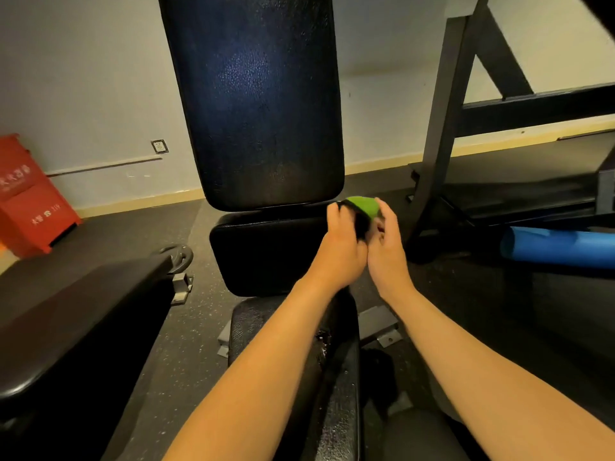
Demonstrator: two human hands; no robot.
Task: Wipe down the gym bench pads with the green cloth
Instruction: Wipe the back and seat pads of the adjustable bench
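Pale wall (83, 78), dark speckled floor (199, 327), red cabinet (30, 207).

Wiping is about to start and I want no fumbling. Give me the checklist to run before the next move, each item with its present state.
1. Green cloth in hand: ok, the left hand grips it.
2. Right hand has a firm hold: cannot tell; it touches the cloth's edge.
3. Cloth spread flat for wiping: not ok, it is bunched between the hands.
4. Cloth in contact with the seat pad: cannot tell; it is at the pad's right rear corner.
5. Back pad unobstructed: ok, upright with nothing on it.
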